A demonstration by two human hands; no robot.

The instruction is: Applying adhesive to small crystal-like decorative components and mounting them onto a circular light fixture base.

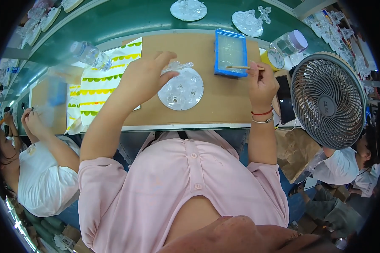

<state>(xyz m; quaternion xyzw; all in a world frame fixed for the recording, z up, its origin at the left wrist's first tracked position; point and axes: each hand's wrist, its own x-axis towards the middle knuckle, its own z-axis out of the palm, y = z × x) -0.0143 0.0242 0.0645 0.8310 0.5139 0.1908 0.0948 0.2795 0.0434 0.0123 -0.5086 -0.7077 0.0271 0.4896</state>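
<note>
Clear disc: the round clear disc (180,93) lies on a brown board (223,107) on the table (150,20), with small clear shapes on its face and a clear figure (180,66) at its far edge.
Blue-rimmed tray: the blue-rimmed tray (218,48) stands on the board, right of the disc and apart from it; its inside is pale and see-through, and whether it holds liquid I cannot tell.
Lidded jar: the clear jar (281,44) with a lilac lid (299,39) stands beyond a yellow roll (273,59); its contents are unclear.
Bottle: the clear bottle (92,55) is by a striped cloth (99,86) at left; its fill is hard to judge.
Left fingers: the left hand (151,72) reaches over the disc's upper left, thumb and fingers wide apart beside the figure; touching or not, I cannot tell.
Right fingers: the right hand (264,82) pinches a thin wooden stick (240,67), its tip over the tray's near part, well apart from the disc.
Right edge: a dark phone (286,99) lies near a grey fan (328,96), which hides part of the background.
Far side: two more clear discs (188,10) bear clear figures, one disc cut by the upper rim.
Left neighbour: a person in white (48,175) works there; the blue thing (57,92) before them is blurred.
</note>
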